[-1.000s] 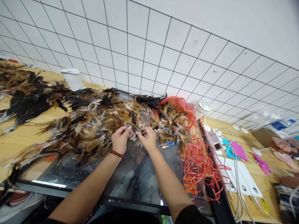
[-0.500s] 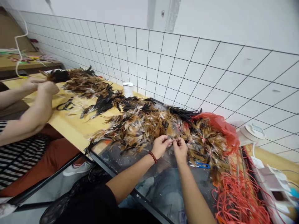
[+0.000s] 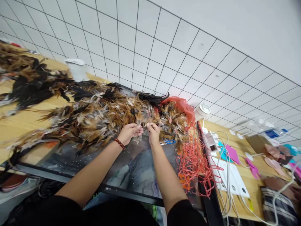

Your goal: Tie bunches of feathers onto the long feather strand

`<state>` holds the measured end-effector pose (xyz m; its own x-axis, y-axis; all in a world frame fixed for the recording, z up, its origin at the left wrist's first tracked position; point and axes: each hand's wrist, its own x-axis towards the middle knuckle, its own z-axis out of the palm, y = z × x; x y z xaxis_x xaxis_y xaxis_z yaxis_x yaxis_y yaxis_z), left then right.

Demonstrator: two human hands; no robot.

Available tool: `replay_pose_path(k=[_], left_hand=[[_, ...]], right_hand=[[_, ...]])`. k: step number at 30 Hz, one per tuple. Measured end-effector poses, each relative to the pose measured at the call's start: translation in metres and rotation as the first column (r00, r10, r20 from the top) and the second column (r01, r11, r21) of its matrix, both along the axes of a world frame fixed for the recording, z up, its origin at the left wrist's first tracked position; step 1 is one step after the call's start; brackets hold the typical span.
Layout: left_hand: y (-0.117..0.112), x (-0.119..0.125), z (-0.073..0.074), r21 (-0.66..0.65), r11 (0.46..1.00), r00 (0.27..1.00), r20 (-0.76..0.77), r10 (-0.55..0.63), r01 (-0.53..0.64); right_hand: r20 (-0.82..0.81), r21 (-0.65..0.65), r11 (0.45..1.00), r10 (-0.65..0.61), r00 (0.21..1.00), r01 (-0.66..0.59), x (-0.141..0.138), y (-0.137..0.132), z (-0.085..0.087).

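My left hand [image 3: 131, 133], with a dark red bead bracelet [image 3: 119, 143] at the wrist, is closed in a pinch at the near edge of the feather pile. Pale feathers [image 3: 139, 120] show at its fingertips. A short gap to the right, my right hand [image 3: 153, 131] also pinches, thumb against forefinger; what it holds is too small to make out. Behind both hands spreads a heap of brown feathers [image 3: 110, 114], some tied in bunches. Beside my right hand lie blue-handled thread snips [image 3: 168, 142].
Tangled red string [image 3: 195, 164] lies on the right, below a red plastic bag [image 3: 181, 105]. A white cup-like device [image 3: 202, 110] and a white power strip [image 3: 229, 177] with cables stand farther right. Black feathers [image 3: 33, 84] and a white spool [image 3: 76, 69] are at left. A wire grid [image 3: 141, 47] backs the table.
The view has swung right, so the neighbouring person's arms have left the frame and the power strip side has come in. My hands have moved slightly apart.
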<state>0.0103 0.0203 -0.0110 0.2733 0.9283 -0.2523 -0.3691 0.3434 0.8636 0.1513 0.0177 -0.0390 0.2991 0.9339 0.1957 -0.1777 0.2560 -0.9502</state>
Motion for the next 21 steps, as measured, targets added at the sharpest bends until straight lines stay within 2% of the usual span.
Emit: replay_pose_path(k=[5,10,16,21], left_hand=[[0.0009,-0.0027,0.0011,-0.068,0.997,0.999,0.041,-0.026,0.028],[0.0025,-0.0042,0.0040,-0.105,0.994,0.998,0.063,-0.013,0.019],[0.0016,-0.0060,0.0062,-0.086,0.995,0.998,0.030,-0.055,0.057],[-0.0016,-0.0086,0.0065,-0.076,0.983,0.985,-0.022,-0.169,0.167]], right_hand=[[0.096,0.045,0.997,0.056,0.994,-0.060,-0.0029,-0.0025,0.0029],[0.202,0.022,0.999,0.031,0.979,-0.037,-0.0035,-0.0012,0.0008],[0.171,0.058,0.996,0.052,0.984,-0.063,-0.0014,0.0003,-0.0024],[0.147,-0.010,0.981,0.191,0.970,-0.192,0.0019,-0.0033,0.0043]])
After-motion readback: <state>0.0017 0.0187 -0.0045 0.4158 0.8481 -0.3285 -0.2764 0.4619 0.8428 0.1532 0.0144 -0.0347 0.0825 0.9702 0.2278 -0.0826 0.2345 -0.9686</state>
